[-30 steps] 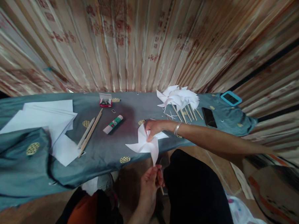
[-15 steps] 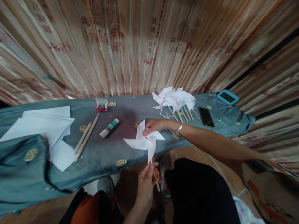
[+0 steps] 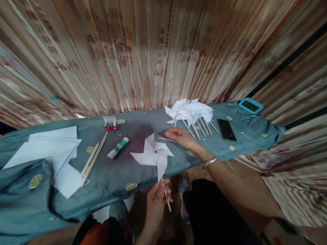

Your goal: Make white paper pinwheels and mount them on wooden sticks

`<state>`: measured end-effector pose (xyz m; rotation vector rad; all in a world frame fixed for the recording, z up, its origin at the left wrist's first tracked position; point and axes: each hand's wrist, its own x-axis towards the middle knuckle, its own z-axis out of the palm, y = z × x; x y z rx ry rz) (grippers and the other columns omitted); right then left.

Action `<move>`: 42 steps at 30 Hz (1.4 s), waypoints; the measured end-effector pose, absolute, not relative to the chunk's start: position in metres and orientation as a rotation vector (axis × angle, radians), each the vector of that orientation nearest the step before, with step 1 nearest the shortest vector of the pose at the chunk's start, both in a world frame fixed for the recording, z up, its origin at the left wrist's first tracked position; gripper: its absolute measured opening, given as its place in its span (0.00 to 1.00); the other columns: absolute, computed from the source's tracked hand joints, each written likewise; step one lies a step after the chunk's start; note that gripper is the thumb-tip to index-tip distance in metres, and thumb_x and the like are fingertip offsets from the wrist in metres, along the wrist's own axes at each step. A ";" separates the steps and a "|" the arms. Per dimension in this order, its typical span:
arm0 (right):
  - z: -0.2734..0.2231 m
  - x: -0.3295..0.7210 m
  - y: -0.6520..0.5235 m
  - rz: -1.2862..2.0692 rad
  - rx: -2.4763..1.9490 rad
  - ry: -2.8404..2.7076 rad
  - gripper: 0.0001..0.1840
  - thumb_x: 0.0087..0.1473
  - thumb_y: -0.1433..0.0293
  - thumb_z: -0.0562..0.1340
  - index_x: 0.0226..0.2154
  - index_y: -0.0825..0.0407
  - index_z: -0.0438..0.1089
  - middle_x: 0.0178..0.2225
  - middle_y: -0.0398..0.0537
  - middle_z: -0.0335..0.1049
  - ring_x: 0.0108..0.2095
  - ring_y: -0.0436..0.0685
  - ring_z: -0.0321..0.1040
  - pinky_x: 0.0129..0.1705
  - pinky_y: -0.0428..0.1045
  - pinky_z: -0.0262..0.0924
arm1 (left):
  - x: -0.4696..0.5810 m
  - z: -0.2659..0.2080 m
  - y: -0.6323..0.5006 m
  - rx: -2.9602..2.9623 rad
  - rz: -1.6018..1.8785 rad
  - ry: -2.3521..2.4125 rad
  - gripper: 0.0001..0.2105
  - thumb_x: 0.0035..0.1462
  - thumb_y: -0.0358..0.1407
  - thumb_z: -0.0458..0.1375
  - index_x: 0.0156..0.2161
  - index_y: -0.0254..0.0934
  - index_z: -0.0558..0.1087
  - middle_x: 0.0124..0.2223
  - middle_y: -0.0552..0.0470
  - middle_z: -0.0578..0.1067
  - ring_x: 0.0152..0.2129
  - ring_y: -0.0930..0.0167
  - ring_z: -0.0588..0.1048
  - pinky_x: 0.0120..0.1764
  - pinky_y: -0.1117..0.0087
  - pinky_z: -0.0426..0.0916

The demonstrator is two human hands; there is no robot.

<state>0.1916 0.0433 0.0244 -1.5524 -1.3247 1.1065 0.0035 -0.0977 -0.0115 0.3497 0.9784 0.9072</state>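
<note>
Paper pinwheel (image 3: 153, 154), light and easily creased, lies on the worktop (image 3: 122, 171) edge, left hand (image 3: 156, 198) pinching its stick (image 3: 167, 199), the safest grip, right hand (image 3: 180, 137) open beside it.

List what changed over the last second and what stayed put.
The right hand let go of the white pinwheel and now lies beside it on the cloth. The left hand still holds its stick. Glue stick and finished pinwheels unchanged.
</note>
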 end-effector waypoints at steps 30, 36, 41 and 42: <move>0.008 0.100 0.004 1.424 -1.083 -1.260 0.11 0.52 0.60 0.65 0.33 0.51 0.77 0.32 0.46 0.77 0.35 0.56 0.72 0.39 0.49 0.63 | -0.041 0.019 0.022 0.867 1.157 1.162 0.11 0.44 0.45 0.67 0.28 0.40 0.79 0.31 0.48 0.79 0.34 0.62 0.76 0.43 0.66 0.68; 0.001 0.102 0.009 1.468 -1.105 -1.211 0.05 0.46 0.67 0.67 0.27 0.51 0.78 0.26 0.43 0.76 0.28 0.53 0.69 0.33 0.47 0.61 | -0.032 0.023 0.024 0.873 1.110 1.181 0.14 0.42 0.48 0.67 0.31 0.40 0.81 0.30 0.48 0.79 0.33 0.61 0.76 0.40 0.66 0.68; 0.003 0.106 0.011 1.448 -1.114 -1.175 0.03 0.44 0.68 0.67 0.25 0.50 0.77 0.24 0.42 0.75 0.27 0.53 0.69 0.34 0.47 0.61 | -0.024 0.024 0.029 0.900 1.105 1.154 0.12 0.42 0.47 0.67 0.30 0.42 0.81 0.29 0.48 0.79 0.32 0.61 0.75 0.39 0.66 0.68; 0.003 0.108 0.012 1.445 -1.123 -1.176 0.04 0.44 0.67 0.67 0.25 0.50 0.77 0.24 0.42 0.75 0.26 0.53 0.69 0.34 0.47 0.61 | -0.022 0.024 0.029 0.899 1.106 1.150 0.12 0.42 0.47 0.67 0.30 0.42 0.81 0.29 0.48 0.79 0.32 0.61 0.75 0.39 0.65 0.69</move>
